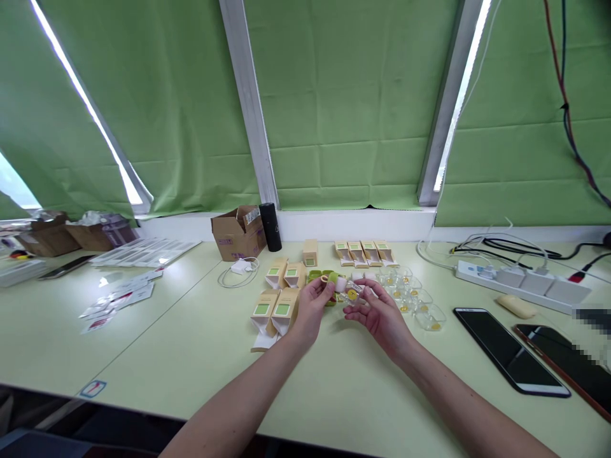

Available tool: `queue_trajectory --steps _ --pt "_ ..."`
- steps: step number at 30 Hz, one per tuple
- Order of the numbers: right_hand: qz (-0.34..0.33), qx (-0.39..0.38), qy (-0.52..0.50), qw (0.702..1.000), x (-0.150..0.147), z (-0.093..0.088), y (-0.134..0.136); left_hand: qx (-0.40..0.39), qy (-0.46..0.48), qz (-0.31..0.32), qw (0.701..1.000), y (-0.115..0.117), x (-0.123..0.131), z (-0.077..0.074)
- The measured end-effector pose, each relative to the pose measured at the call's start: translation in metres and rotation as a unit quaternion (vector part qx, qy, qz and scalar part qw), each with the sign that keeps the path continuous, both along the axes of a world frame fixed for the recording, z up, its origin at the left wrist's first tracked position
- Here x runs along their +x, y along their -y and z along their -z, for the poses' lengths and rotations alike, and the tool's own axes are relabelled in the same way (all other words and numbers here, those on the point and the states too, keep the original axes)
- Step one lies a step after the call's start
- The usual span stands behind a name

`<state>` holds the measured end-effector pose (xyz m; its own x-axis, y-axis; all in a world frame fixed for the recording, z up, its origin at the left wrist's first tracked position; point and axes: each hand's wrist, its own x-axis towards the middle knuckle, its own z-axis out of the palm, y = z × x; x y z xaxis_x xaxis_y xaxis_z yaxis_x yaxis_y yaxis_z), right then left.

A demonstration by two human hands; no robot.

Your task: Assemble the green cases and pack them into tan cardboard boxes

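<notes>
1. Green blinds [353, 108] hang down behind a long, pale table [200, 356], with slanted grey posts [252, 102] between them
2. Two bare hands meet over the middle of the table, near the back
3. Left hand [311, 308] pinches a small green and white thing [337, 280] with its thumb and fingers, and a pale loop [324, 278] sticks out of one end
4. Right hand [379, 315] has its thumb and first finger on a clear cup [352, 294] with a yellow spot in it, and its other fingers curl loosely
5. These two small things sit end to end between the hands, but I cannot tell if they are joined
6. Just behind the left hand, some green pieces [314, 275] lie on the table, partly hidden
7. To the right of the right hand is a bunch of more clear cups [429, 317] with yellow spots
8. To the left stand four tan boxes [262, 310] with green squares, one more tan box [310, 254] is behind the hands, and a row of four small boxes [357, 252] is next to that one
9. Farther back, a big brown box [237, 240] touches or almost touches a black tube [270, 227], and a white charger [242, 266] with a curly cord lies in front
10. On the right are a white power strip [515, 287], a cream lump [516, 306] and two phones [510, 351]
11. Far left, flat packets [121, 296] lie near white trays [146, 252]
</notes>
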<state>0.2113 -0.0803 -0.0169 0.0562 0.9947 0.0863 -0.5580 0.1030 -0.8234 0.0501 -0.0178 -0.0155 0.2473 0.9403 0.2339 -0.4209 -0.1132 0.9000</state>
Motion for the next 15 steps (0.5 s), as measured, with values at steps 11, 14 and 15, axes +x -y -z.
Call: queue_trajectory --steps 11,14,15 --pt "-0.008 0.007 0.003 1.0 0.0018 -0.0018 0.0009 0.024 -0.033 0.0 0.999 -0.0006 -0.0001 0.0028" --pt "-0.007 0.009 -0.002 1.0 0.0018 -0.0022 0.0013 0.034 -0.046 -0.008 0.998 -0.0003 0.0005 0.0025" --pt "-0.01 0.009 -0.004 1.0 0.0017 -0.0024 0.0015 0.039 -0.051 -0.011 0.998 0.0003 0.0007 0.0021"
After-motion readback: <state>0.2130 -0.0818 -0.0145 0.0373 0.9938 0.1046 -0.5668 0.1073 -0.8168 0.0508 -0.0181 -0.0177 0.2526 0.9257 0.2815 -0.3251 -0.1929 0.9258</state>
